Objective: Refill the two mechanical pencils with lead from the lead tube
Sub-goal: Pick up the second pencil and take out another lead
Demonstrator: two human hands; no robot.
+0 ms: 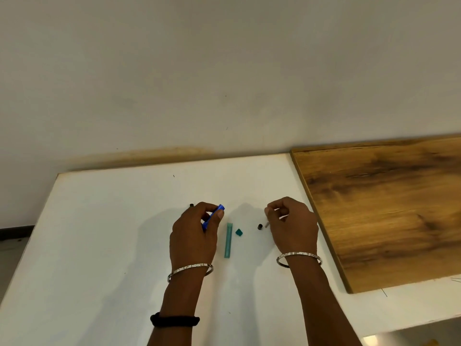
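My left hand (193, 233) is closed around a blue mechanical pencil (214, 216), whose upper end sticks out past my fingers. A black tip (191, 205) shows just beyond that hand; what it belongs to is hidden. The teal lead tube (228, 240) lies flat on the white table (99, 233) between my hands, with its small teal cap (239, 232) beside it. My right hand (291, 223) has its fingertips pinched together; whether a lead is between them is too small to tell. A small black cap (260, 226) and a tiny grey piece (266, 224) lie next to that hand.
A brown wooden board (386, 208) lies on the table's right side, close to my right hand. The table's back edge meets a pale wall (224, 71). The left table edge drops to the floor.
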